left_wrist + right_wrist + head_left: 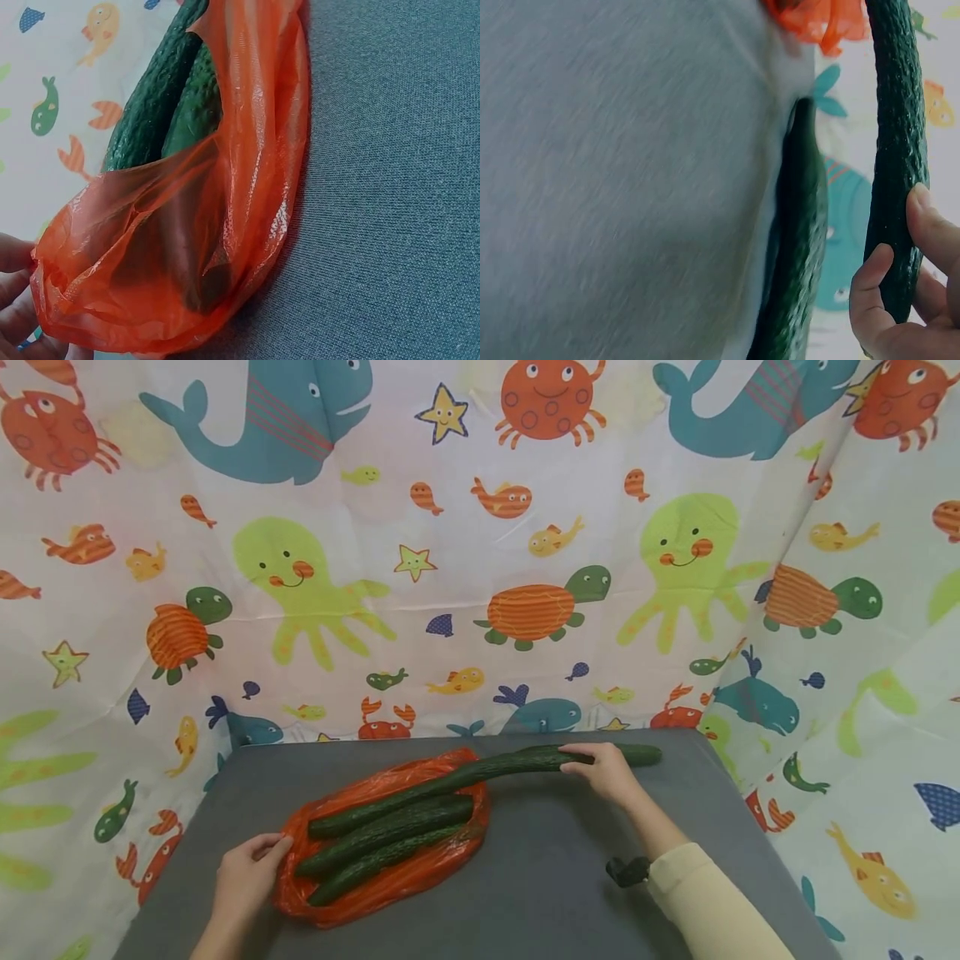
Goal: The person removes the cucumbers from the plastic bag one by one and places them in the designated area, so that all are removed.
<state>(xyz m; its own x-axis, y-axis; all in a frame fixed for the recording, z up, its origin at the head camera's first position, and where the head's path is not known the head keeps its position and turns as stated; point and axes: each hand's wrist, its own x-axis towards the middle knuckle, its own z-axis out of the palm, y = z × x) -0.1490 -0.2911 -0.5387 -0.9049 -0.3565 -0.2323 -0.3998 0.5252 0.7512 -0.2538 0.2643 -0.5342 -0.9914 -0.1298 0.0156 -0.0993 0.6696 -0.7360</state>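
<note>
In the head view, the left hand [251,868] pinches the edge of the bag [408,883], which spreads right of those fingers on the table [555,877]. The right hand [606,770] grips a long cucumber [517,762], which runs left from its fingers toward the bag; at least two bagged cucumbers [401,828] lie between the hands. In the left wrist view, plastic bunches at the fingertips. In the right wrist view, thumb and fingers clasp the cucumber; another cucumber [799,232] rests left of them.
</note>
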